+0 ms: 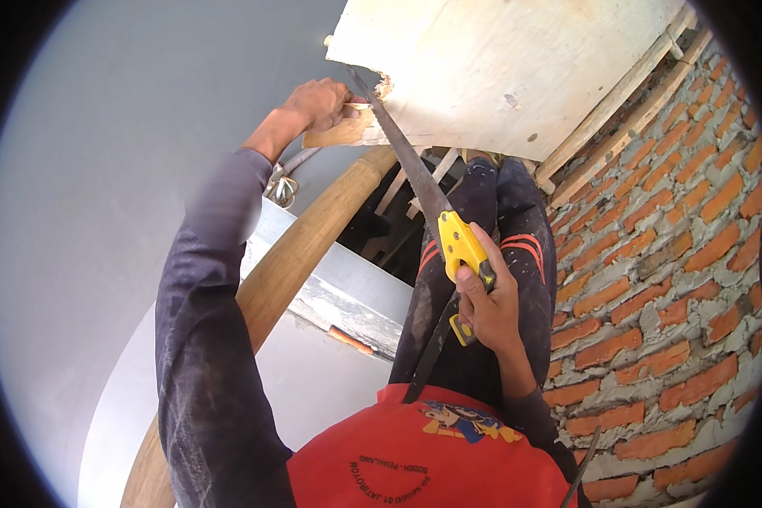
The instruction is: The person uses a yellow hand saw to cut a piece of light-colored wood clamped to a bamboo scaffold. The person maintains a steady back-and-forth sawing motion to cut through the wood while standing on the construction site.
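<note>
My right hand (493,306) is closed around the yellow and black handle of a hand saw (413,169). Its long grey blade slants up and left, with the far end at the ragged, splintered edge of a pale plywood sheet (499,72). Left of the blade, my left hand (320,103) pinches the upper edge of a narrow plywood strip (340,134). Whether that strip is still joined to the sheet I cannot tell. Some of the left fingers are hidden behind the hand and wood.
A thick bamboo pole (313,229) runs diagonally under my left arm. An exposed brick wall (652,305) rises on the right, with wooden battens (622,135) along the sheet's edge. A smooth grey wall (135,169) fills the left, above a white ledge (347,279).
</note>
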A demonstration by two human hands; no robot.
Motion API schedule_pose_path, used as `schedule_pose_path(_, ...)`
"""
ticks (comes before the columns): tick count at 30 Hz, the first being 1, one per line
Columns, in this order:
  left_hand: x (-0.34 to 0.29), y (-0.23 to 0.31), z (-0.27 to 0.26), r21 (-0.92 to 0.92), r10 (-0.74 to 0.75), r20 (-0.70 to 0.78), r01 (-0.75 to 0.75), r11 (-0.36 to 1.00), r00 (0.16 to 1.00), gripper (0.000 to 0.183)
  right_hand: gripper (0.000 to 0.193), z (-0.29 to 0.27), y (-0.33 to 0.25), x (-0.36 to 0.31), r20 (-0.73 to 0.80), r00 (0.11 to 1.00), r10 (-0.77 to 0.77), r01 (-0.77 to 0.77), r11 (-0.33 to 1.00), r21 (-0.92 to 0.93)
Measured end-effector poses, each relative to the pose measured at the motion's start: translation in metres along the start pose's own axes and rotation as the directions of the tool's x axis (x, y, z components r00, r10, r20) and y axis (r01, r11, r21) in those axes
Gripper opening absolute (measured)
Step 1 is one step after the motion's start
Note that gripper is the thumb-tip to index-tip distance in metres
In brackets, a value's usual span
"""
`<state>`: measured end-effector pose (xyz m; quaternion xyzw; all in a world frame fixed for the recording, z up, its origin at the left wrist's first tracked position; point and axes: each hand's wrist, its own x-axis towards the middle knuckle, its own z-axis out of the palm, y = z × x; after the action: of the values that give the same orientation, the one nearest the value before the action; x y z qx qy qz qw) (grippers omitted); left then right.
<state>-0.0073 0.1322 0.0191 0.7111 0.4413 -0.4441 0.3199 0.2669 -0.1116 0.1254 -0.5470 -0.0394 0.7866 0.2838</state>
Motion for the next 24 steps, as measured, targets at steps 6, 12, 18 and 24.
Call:
schedule_pose_path(6, -0.005, 0.000, 0.010, 0.245, 0.084, -0.151, -0.045, 0.968, 0.985, 0.031, 0.055, 0.009, 0.018, 0.014, -0.012, 0.999, 0.030, -0.029, 0.997, 0.074)
schedule_pose_path(12, -0.001, -0.004, 0.013, 0.221, 0.173, -0.131, -0.142, 0.965, 0.976, 0.028, 0.054, 0.000, 0.006, 0.001, -0.026, 0.996, -0.088, 0.083, 0.985, -0.153)
schedule_pose_path(18, 0.007, -0.021, 0.020, 0.255, 0.202, -0.140, -0.162, 0.953, 0.969, 0.030, 0.052, -0.003, 0.022, 0.028, -0.042, 0.998, -0.057, 0.053, 0.996, -0.075)
schedule_pose_path(24, -0.008, -0.001, 0.009, 0.074, 0.220, -0.147, -0.211, 0.975, 0.964, 0.031, 0.054, 0.002, 0.017, -0.003, -0.023, 0.991, -0.128, 0.124, 0.984, -0.129)
